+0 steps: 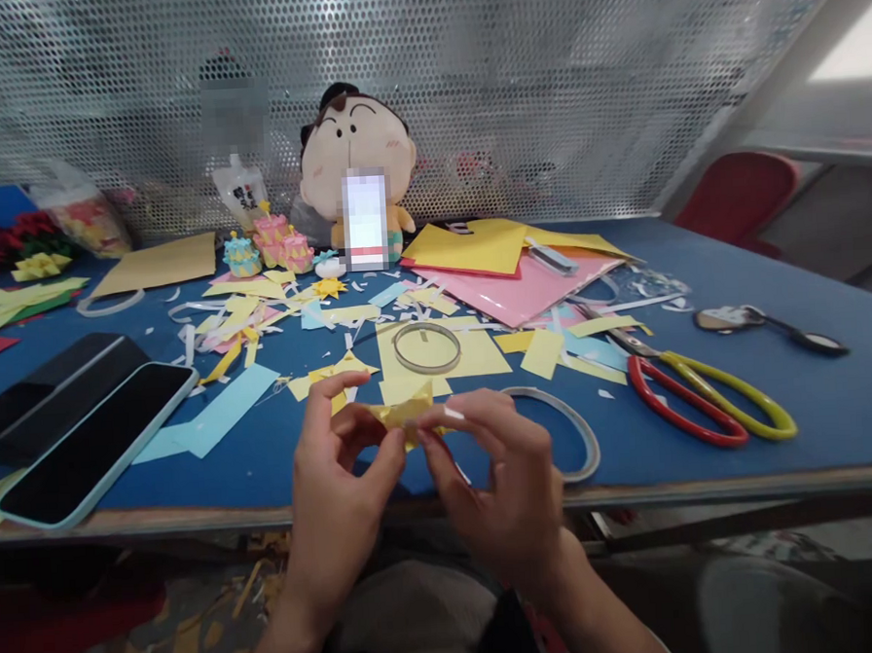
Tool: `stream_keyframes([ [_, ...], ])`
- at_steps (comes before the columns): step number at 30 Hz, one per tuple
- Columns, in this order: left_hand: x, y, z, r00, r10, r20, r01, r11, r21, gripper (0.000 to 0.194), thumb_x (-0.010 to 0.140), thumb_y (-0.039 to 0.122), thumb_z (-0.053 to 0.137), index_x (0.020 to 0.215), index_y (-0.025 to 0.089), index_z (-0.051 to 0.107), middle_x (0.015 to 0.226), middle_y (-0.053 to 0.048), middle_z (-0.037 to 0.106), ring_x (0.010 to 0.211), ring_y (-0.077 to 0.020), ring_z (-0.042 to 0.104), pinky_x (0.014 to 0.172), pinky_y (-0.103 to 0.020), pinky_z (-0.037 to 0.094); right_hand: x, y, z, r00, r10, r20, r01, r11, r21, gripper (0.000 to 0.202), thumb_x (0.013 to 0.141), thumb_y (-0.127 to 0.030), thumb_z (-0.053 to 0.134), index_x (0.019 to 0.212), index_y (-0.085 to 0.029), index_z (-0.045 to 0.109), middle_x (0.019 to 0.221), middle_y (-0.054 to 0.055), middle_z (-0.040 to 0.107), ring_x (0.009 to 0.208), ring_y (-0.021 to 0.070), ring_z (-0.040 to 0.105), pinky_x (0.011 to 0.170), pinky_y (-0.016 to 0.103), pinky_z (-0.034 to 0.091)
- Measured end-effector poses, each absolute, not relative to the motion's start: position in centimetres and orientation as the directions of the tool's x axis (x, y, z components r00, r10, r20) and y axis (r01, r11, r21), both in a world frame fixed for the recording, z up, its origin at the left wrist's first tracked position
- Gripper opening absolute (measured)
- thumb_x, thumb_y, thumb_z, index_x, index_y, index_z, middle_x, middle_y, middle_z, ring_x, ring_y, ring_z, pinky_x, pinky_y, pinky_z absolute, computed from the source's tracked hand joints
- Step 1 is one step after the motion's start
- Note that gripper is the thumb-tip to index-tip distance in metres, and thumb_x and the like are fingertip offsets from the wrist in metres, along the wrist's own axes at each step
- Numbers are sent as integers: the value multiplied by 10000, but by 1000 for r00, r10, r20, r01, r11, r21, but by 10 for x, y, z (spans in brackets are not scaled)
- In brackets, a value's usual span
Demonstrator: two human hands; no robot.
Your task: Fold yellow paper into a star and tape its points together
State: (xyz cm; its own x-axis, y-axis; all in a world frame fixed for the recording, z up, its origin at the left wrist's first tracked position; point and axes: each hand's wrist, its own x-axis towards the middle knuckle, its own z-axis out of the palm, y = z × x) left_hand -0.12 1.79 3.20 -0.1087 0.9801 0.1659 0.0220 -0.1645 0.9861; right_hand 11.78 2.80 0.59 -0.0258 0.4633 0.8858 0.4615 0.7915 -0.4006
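Both hands meet over the table's front edge around a small folded yellow paper piece (411,411). My left hand (352,467) pinches its left side between thumb and fingers. From the right, my right hand (494,460) grips the same piece, thumb and index finger close to the left thumb. Just behind the hands lie a pale yellow sheet (481,348) with a tape ring (427,348) on it and a yellow folded star shape (343,370). A second tape ring (584,431) lies beside my right hand.
Open scissors (688,401) with red and yellow handles lie right. A phone (106,441) and blue paper strips (232,410) lie left. Behind are paper scraps, small paper cakes (286,247), a plush doll (357,145) and pink sheets (514,298).
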Motion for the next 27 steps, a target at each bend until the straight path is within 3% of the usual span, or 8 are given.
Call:
stream_keyframes([
  [9, 0, 14, 30, -151, 955, 256, 200, -224, 954, 374, 763, 138, 619, 1065, 274, 445, 703, 83, 659, 717, -75, 647, 659, -142, 493, 114, 32, 1, -77, 462, 884, 488, 790, -370, 486, 798, 15, 532, 1186, -245, 400, 887, 47, 602, 775, 179, 594, 655, 352, 553],
  [15, 0, 11, 32, -170, 941, 294, 286, -239, 928, 369, 756, 128, 619, 1059, 278, 471, 694, 97, 635, 668, -56, 628, 643, -130, 493, 118, 33, 1, -167, 409, 897, 506, 817, -278, 481, 798, 18, 535, 1194, -208, 384, 863, 47, 628, 775, 179, 601, 661, 349, 553],
  [27, 1, 12, 32, -164, 943, 289, 283, -236, 930, 367, 749, 155, 625, 1066, 257, 470, 681, 76, 602, 647, -84, 618, 607, -173, 488, 117, 33, 0, -201, 426, 882, 452, 839, -303, 418, 834, -17, 483, 1180, -224, 375, 892, 54, 624, 786, 168, 586, 669, 349, 560],
])
